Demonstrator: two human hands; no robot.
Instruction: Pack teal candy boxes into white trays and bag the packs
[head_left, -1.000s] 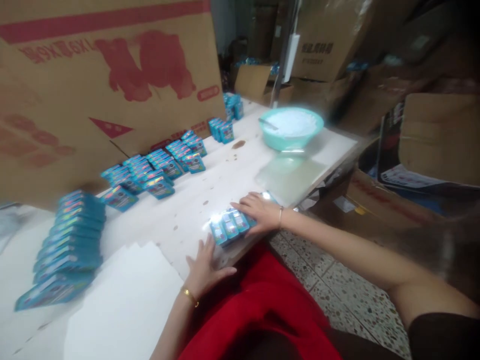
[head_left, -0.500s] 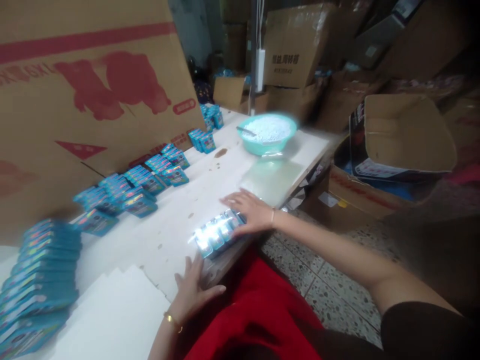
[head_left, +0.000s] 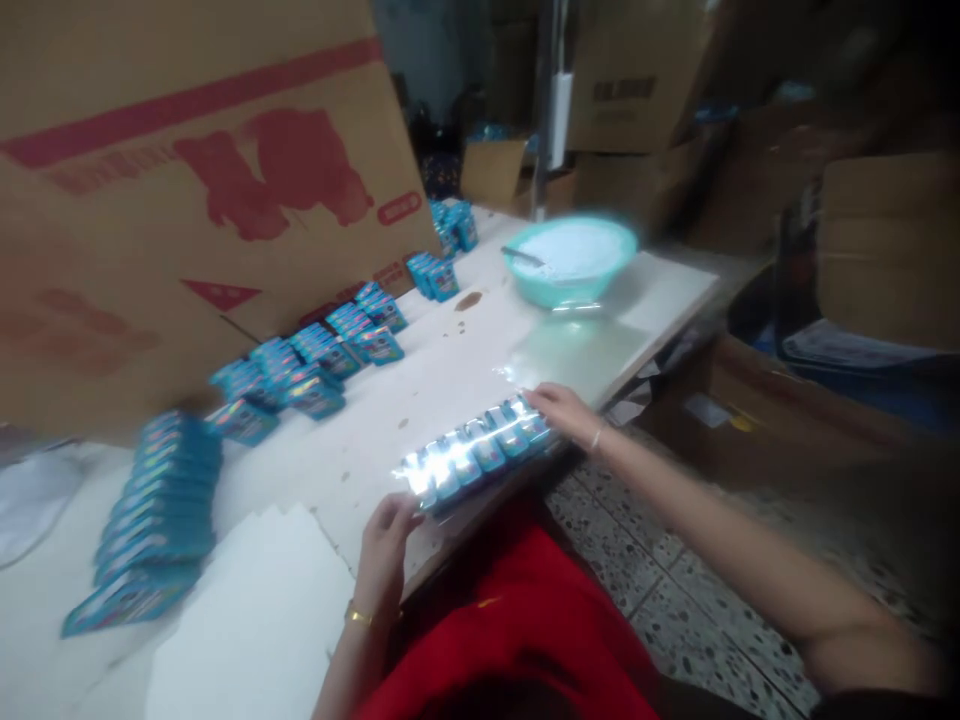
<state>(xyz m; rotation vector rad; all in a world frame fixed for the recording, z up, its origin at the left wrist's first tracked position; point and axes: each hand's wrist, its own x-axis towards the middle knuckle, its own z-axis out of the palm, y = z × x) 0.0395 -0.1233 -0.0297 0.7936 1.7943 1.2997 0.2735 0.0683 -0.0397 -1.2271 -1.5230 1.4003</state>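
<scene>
A long clear-wrapped pack of small blue boxes (head_left: 480, 452) lies along the near edge of the white table (head_left: 420, 390). My left hand (head_left: 384, 545) grips the pack's near end with curled fingers. At the far end my right hand (head_left: 564, 412) presses on the pack, fingers closed around it. The wrap shines in the light. A red garment covers my lap below the table edge.
Rows of blue boxes (head_left: 322, 350) line a big brown carton (head_left: 195, 190) at the back. A stack of blue boxes (head_left: 154, 510) stands at the left beside white sheets (head_left: 255, 620). A teal bowl (head_left: 570, 260) of white stuff sits far right. Cartons crowd the floor.
The pack now shows longer, stretched between my hands. My left hand has gone from lying flat on the table edge to gripping the pack's end, and my right hand has slid to the far end.
</scene>
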